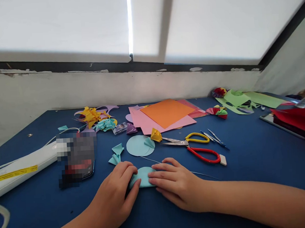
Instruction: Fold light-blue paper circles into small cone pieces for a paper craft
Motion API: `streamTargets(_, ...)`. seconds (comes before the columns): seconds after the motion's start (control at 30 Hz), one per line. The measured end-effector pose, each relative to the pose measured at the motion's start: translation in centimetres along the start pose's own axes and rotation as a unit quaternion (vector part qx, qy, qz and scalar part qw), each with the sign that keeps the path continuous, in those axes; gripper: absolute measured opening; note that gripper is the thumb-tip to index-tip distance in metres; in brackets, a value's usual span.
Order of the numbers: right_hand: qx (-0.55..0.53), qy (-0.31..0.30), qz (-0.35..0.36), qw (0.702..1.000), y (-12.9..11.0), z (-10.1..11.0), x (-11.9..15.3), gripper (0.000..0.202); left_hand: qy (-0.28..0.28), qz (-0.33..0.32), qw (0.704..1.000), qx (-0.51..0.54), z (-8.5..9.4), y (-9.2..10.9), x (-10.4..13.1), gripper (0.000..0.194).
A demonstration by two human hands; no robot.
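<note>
A light blue paper circle (144,178), folded into a half-round shape, lies on the table between my hands, its straight edge toward me. My left hand (118,188) grips its left end, with the thumb on the near side and fingers curled beyond. On the right end rest the fingers of my right hand (176,183), stretched out flat and pressing down. Just beyond are flat light blue paper circles (136,146), with a small folded light blue piece (148,142) on them. Two joined folded blue pieces (116,154) sit beyond my left hand. A thin thread (151,159) runs behind the paper.
Scissors (182,142) with yellow and red handles lie ahead, touching a folded yellow piece (156,134); a white eraser (223,160) and tweezers (217,137) are nearby. Orange paper (168,112) tops pink sheets. A blurred phone (79,159) and white power strip (24,173) are left, a tablet (285,126) right.
</note>
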State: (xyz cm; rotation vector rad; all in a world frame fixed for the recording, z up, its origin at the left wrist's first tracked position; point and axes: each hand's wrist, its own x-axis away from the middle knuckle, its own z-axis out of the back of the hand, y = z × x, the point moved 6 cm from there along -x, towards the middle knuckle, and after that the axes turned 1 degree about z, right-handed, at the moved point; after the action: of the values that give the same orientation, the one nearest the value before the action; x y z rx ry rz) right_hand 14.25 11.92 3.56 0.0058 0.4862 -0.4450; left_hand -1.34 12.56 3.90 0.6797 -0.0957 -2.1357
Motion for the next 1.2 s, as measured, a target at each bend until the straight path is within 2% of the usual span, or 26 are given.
streamTargets(0.1,-0.039,-0.019,-0.022,0.999,0.5,-0.3,0.1,0.028,0.074,-0.124,0.985,-0.092,0.8,2.2,0.9,0.023)
streamTargets(0.17,-0.048,-0.021,-0.032,0.998,0.7,-0.4,0.1,0.029,0.074,-0.193,0.971,-0.123,0.8,3.6,1.5,0.025)
streamTargets(0.2,-0.052,-0.022,-0.038,0.998,0.8,-0.4,0.2,0.030,0.063,-0.206,0.968,-0.131,0.7,4.1,1.7,0.027)
streamTargets(0.33,-0.060,-0.039,-0.057,0.996,1.1,-0.6,0.3,0.031,0.030,-0.173,0.968,-0.178,0.5,4.7,2.3,0.031)
streamTargets(0.53,-0.060,-0.058,-0.081,0.993,1.4,-0.9,0.4,0.031,0.017,-0.152,0.960,-0.235,-0.1,4.8,2.8,0.037)
streamTargets(0.8,-0.055,-0.107,-0.093,0.988,1.3,-1.0,0.2,0.032,-0.018,-0.173,0.939,-0.296,0.1,5.4,2.3,0.041)
streamTargets(1.2,-0.035,-0.108,-0.083,0.990,1.0,-0.8,0.1,0.034,-0.011,-0.178,0.940,-0.292,-0.3,5.3,2.4,0.042)
